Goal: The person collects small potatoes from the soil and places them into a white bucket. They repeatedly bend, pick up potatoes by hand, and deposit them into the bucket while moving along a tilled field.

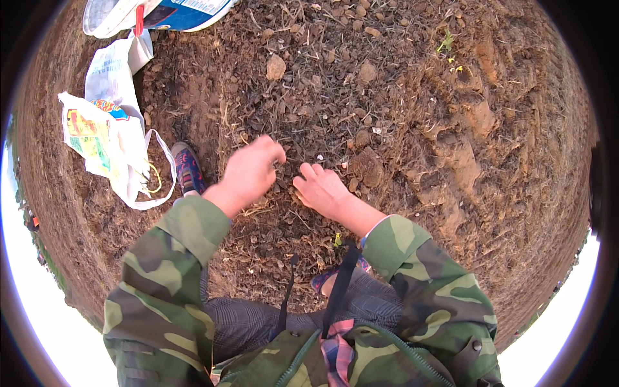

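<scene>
Brown soil [271, 232] littered with dry leaves, roots and clods lies under both hands. My left hand [254, 167], slightly blurred, hovers over it with bent fingers; whether it holds anything small is hidden. Lower right of it is my right hand [321, 188], back up, its curled fingertips at the litter and their grip not visible. A narrow gap parts the two hands. Small white bits [320, 157] lie just beyond my right hand, beside a large brown clod [368, 167].
A white printed plastic bag [123, 140] lies at the left, near my patterned shoe [187, 169]. Beyond it is a blue and white bucket [186, 17]. Ridged soil [464, 164] runs along the right. Small green plants [446, 42] grow at the upper right.
</scene>
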{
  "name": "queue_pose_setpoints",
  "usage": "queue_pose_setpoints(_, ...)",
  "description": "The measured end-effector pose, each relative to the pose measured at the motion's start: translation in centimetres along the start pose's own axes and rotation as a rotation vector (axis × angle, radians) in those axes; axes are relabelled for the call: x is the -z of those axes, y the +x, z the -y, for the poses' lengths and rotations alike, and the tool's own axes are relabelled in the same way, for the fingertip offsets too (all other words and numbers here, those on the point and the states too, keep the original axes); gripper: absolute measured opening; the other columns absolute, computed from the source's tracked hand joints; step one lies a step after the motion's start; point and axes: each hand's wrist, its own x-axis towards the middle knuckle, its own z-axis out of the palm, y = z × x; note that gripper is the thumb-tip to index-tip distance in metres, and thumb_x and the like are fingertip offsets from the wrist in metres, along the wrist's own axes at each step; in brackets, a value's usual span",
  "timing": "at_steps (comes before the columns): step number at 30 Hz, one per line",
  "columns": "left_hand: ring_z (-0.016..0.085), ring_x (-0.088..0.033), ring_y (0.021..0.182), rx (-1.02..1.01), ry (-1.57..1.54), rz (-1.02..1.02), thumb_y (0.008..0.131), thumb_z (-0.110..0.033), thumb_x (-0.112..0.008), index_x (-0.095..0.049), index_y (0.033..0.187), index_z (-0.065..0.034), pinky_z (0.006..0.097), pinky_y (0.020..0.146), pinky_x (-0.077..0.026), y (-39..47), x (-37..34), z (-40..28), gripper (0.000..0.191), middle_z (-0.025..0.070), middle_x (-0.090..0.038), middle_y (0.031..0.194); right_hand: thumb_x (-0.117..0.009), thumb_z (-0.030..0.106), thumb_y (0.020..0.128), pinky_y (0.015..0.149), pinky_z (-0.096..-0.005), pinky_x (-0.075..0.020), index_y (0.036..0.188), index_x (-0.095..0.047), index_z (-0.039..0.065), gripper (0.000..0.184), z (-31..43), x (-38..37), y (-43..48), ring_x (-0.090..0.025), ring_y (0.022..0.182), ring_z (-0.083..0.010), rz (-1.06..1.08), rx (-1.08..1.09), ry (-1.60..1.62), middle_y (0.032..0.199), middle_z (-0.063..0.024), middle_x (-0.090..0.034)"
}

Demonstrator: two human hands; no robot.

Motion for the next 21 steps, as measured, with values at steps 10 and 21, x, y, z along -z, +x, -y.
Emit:
queue_pose_setpoints(10,0.014,-0.061,0.083,0.513,-1.027,0.548,0.074,-0.003,-0.046,-0.065,0.077,-0.0016,0.0306,0.067,-0.056,2.1,4.2,-1.8,0.019,0.0093,-0.066,0.092,-0.059,0.029,0.082,0.073,-0.0380,-0.0500,0.087,-0.065,0.004,0.025,-3.6,4.4,-0.2,-0.057,0.086,-0.0262,0.102,-0.030,0.528,0.093,-0.0158,-0.057)
queue_pose_setpoints(21,0.030,-0.065,0.079,0.441,-0.107,0.229,0.078,-0.033,-0.070,-0.065,0.084,-0.0087,0.0415,0.069,-0.050,-2.0,-12.6,-9.2,0.026,0.0105,-0.067,0.079,-0.057,0.031,0.090,0.053,-0.0313,-0.0451,0.069,-0.058,0.008,0.031,-7.3,9.9,-5.5,-0.054,0.055,-0.0125,0.152,-0.371,0.735,0.062,-0.0031,-0.058)
